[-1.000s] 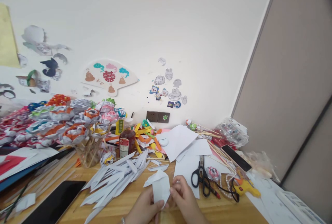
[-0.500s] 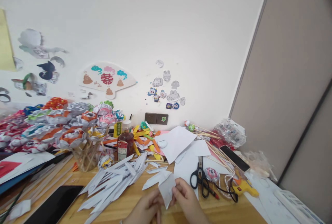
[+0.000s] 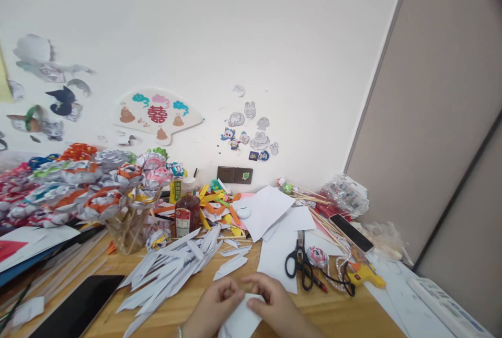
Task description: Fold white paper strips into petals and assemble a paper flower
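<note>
A small white piece of paper (image 3: 242,318) is pinched between both of my hands at the front of the wooden table. My left hand (image 3: 219,301) grips its left side, thumb on top. On the right, my right hand (image 3: 272,304) holds the upper right corner between thumb and curled fingers. The paper's lower end is cut off by the frame's bottom edge. Just beyond my hands lie a few folded white paper strips (image 3: 231,266). A heap of similar long strips (image 3: 172,270) spreads out to the left.
Black-handled scissors (image 3: 300,265), a paper flower (image 3: 317,257) and a yellow glue gun (image 3: 366,276) lie to the right. A dark phone (image 3: 78,306) rests at left. Behind stand a bottle (image 3: 187,212), many paper flowers (image 3: 104,202) and white sheets (image 3: 266,212) against the wall.
The paper has come lower and nearer, tilting from upright to flatter. My left hand has moved up beside it, thumb now on top. The view has shifted slightly.
</note>
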A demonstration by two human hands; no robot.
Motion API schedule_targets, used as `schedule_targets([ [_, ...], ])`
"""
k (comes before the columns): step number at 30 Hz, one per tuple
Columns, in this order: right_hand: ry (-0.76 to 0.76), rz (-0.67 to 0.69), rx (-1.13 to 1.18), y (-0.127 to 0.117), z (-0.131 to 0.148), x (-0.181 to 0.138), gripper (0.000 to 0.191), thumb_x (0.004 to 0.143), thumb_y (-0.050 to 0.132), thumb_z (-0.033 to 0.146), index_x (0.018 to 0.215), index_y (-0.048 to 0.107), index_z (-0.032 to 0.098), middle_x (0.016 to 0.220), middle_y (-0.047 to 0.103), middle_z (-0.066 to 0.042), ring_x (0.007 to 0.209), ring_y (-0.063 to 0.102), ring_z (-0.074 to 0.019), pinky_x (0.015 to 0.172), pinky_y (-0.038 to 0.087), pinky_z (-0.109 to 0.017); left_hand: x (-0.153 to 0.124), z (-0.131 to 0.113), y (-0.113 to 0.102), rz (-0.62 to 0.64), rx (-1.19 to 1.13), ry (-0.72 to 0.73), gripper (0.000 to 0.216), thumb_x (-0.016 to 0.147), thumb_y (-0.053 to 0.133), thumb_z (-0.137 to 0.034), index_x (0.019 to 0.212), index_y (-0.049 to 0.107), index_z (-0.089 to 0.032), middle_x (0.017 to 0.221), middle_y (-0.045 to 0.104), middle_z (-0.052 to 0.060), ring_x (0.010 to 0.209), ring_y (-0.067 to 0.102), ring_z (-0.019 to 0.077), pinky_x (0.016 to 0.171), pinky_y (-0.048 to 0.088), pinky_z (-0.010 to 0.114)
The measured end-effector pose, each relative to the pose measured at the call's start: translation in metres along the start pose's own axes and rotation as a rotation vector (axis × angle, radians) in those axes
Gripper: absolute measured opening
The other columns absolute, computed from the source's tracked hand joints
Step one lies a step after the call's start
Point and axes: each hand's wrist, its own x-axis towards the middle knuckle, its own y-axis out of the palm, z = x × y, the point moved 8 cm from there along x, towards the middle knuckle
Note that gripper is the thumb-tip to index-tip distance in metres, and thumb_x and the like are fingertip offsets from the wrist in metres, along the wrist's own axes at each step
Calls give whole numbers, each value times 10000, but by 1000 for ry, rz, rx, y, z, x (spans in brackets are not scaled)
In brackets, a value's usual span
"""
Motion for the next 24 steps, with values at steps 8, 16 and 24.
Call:
schedule_targets([
  [8,31,-89,40,-9,-7,5,182,732,570,328,810,553,165,630,442,37,592,428,-125,570,359,-232,1,0,-13,-96,51,45,502,585,568,-671,547,433,-189,511,381,-67,501,354,108,488,274,229],
  [16,16,-123,-167,-11,-4,3,201,752,480,245,595,366,196,570,361,55,563,357,-108,524,292,-214,-3,-4,-2,-12,17,52,462,579,631,-615,662,504,-179,546,423,-65,534,393,112,513,303,224],
  [24,-44,-66,-262,-3,12,-1,178,744,427,171,585,352,199,565,374,55,558,363,-109,538,292,-215,-3,-1,-1,18,-29,57,510,617,601,-628,815,583,-159,559,499,-43,543,441,125,518,343,232],
])
